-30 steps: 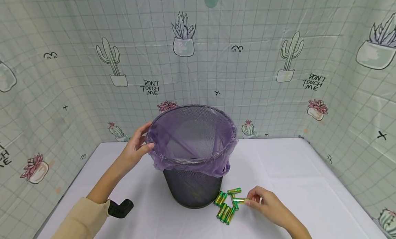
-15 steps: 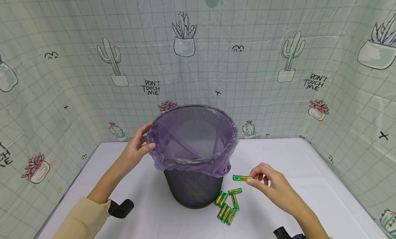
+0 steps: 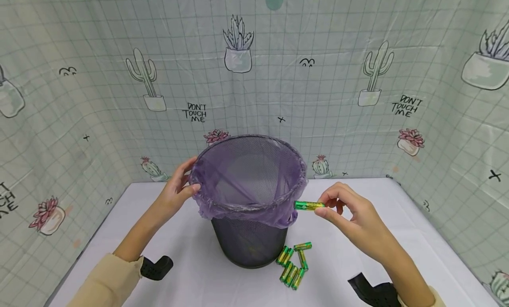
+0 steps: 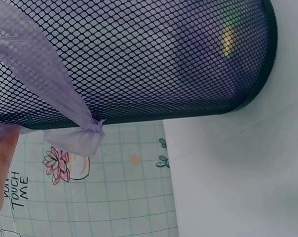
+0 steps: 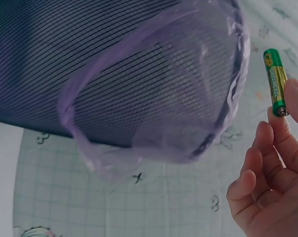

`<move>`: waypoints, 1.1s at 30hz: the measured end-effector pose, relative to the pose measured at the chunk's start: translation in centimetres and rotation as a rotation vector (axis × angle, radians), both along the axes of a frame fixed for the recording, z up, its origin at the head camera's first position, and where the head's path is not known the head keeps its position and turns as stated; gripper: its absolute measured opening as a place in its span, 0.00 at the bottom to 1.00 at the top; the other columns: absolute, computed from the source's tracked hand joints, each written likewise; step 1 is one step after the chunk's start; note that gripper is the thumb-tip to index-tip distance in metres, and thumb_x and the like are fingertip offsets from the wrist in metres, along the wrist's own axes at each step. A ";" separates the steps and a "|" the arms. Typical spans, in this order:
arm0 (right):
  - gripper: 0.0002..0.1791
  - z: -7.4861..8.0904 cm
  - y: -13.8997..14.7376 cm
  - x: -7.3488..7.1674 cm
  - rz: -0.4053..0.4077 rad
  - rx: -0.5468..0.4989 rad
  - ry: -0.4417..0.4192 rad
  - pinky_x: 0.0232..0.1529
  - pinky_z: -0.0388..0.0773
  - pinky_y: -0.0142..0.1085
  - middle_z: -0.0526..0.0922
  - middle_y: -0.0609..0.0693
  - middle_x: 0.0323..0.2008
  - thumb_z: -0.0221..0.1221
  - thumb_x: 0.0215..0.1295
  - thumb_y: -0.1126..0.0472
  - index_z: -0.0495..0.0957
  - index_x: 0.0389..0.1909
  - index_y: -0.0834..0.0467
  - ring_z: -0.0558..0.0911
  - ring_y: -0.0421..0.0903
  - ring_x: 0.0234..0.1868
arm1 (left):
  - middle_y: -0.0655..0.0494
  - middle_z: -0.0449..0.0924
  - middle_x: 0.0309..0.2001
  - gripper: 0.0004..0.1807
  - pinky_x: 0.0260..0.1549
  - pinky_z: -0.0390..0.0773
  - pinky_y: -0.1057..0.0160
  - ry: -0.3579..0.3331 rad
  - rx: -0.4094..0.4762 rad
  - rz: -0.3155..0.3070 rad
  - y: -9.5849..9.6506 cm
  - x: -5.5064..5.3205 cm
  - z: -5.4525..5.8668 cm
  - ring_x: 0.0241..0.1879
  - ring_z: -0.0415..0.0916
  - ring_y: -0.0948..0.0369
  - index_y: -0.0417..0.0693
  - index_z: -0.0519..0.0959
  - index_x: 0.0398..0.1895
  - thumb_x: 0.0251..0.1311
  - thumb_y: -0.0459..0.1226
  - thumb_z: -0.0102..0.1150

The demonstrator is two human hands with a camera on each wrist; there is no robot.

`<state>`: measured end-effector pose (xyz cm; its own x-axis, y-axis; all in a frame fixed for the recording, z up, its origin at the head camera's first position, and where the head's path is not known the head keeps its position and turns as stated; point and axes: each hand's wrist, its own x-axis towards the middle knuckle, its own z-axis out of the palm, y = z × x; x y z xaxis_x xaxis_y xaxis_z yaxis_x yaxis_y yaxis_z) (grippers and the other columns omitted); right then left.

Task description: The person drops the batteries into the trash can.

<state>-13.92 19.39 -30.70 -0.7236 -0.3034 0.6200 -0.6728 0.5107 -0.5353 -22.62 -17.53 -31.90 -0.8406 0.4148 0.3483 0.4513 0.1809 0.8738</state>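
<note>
A black mesh waste bin [image 3: 250, 243] stands upright on the table, lined with a purple plastic bag [image 3: 238, 210] folded over its rim. My left hand [image 3: 177, 187] grips the left side of the rim, thumb in front and fingers behind. Between thumb and fingertips, my right hand [image 3: 354, 214] pinches one end of a green and gold battery [image 3: 309, 206], its free end pointing left beside the bag's right edge. In the right wrist view the battery [image 5: 275, 81] shows its metal tip near the fingertips. More batteries [image 3: 292, 275] lie right of the bin's base.
White cloth covers the table [image 3: 338, 276]. A patterned curtain [image 3: 278, 90] hangs behind and along both sides. Black straps [image 3: 157, 268] sit at both wrists. Through the mesh in the left wrist view, a blurred yellow-green patch [image 4: 228, 39] shows near the bin's bottom.
My right hand has lifted one battery off the table, up and toward the height of the bin's rim. The left hand stays on the rim, and the other batteries lie as before.
</note>
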 end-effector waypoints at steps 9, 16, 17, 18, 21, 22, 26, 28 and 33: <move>0.11 1.8 -2.8 -0.7 -0.032 -0.004 0.040 0.32 0.64 0.28 0.72 0.39 0.31 0.64 0.54 0.67 0.75 0.34 0.50 0.68 0.36 0.33 | 0.36 0.46 0.67 0.36 0.47 0.68 0.79 0.007 -0.003 0.002 0.0 0.0 0.1 0.63 0.53 0.40 0.38 0.42 0.71 0.64 0.34 0.43; 0.08 2.2 -4.2 -1.3 -0.067 0.049 0.016 0.31 0.66 0.27 0.70 0.38 0.30 0.64 0.55 0.63 0.75 0.33 0.50 0.67 0.35 0.33 | 0.35 0.45 0.67 0.36 0.47 0.68 0.79 0.010 -0.001 -0.004 0.1 0.1 0.1 0.62 0.53 0.41 0.37 0.42 0.71 0.63 0.33 0.42; 0.08 2.2 -4.4 -1.4 -0.068 0.054 0.015 0.31 0.66 0.28 0.70 0.38 0.29 0.64 0.55 0.62 0.75 0.33 0.51 0.67 0.34 0.33 | 0.35 0.46 0.67 0.35 0.47 0.68 0.79 0.012 -0.002 -0.003 0.1 0.1 0.1 0.62 0.53 0.41 0.37 0.42 0.71 0.63 0.33 0.42; 0.08 2.2 -4.5 -1.4 -0.066 0.056 0.016 0.31 0.66 0.28 0.71 0.38 0.29 0.64 0.54 0.62 0.75 0.33 0.51 0.68 0.34 0.33 | 0.35 0.46 0.67 0.35 0.47 0.68 0.79 0.014 -0.002 -0.002 0.1 0.1 0.1 0.62 0.54 0.42 0.37 0.42 0.71 0.63 0.33 0.42; 0.08 2.0 -4.8 -1.5 -0.058 0.061 0.017 0.31 0.66 0.27 0.71 0.38 0.29 0.65 0.54 0.61 0.75 0.32 0.50 0.68 0.34 0.32 | 0.35 0.46 0.67 0.35 0.47 0.68 0.79 0.011 0.000 -0.003 0.2 0.1 0.1 0.62 0.54 0.42 0.37 0.42 0.71 0.63 0.33 0.42; 0.08 2.0 -4.9 -1.5 -0.055 0.062 0.017 0.31 0.66 0.27 0.70 0.38 0.29 0.65 0.54 0.61 0.75 0.32 0.50 0.68 0.34 0.32 | 0.35 0.46 0.67 0.35 0.47 0.68 0.79 0.011 0.000 -0.003 0.2 0.1 0.1 0.62 0.54 0.42 0.37 0.42 0.71 0.63 0.33 0.42; 0.08 1.8 -5.1 -1.7 -0.052 0.066 0.021 0.31 0.66 0.27 0.70 0.38 0.29 0.65 0.53 0.61 0.75 0.32 0.51 0.67 0.34 0.31 | 0.36 0.46 0.68 0.35 0.48 0.68 0.79 0.008 -0.002 0.000 0.2 0.1 0.1 0.62 0.53 0.41 0.38 0.42 0.71 0.64 0.34 0.43; 0.08 1.8 -5.1 -1.7 -0.058 0.070 0.022 0.31 0.66 0.27 0.70 0.38 0.28 0.66 0.53 0.61 0.75 0.31 0.51 0.67 0.35 0.30 | 0.36 0.46 0.68 0.35 0.48 0.68 0.79 0.006 -0.003 0.001 0.1 0.1 0.1 0.63 0.53 0.41 0.38 0.42 0.71 0.64 0.35 0.43; 0.07 1.8 -5.2 -1.9 -0.088 0.078 0.001 0.30 0.66 0.27 0.70 0.39 0.27 0.65 0.53 0.61 0.76 0.31 0.52 0.67 0.36 0.29 | 0.36 0.46 0.67 0.35 0.48 0.68 0.79 0.003 -0.002 -0.001 0.1 0.1 0.1 0.63 0.53 0.41 0.38 0.42 0.72 0.64 0.35 0.43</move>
<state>-15.85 14.20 -28.86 -0.7488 -0.2859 0.5979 -0.6242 0.6076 -0.4912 -22.55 -17.43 -31.82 -0.8393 0.4161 0.3499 0.4541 0.1827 0.8720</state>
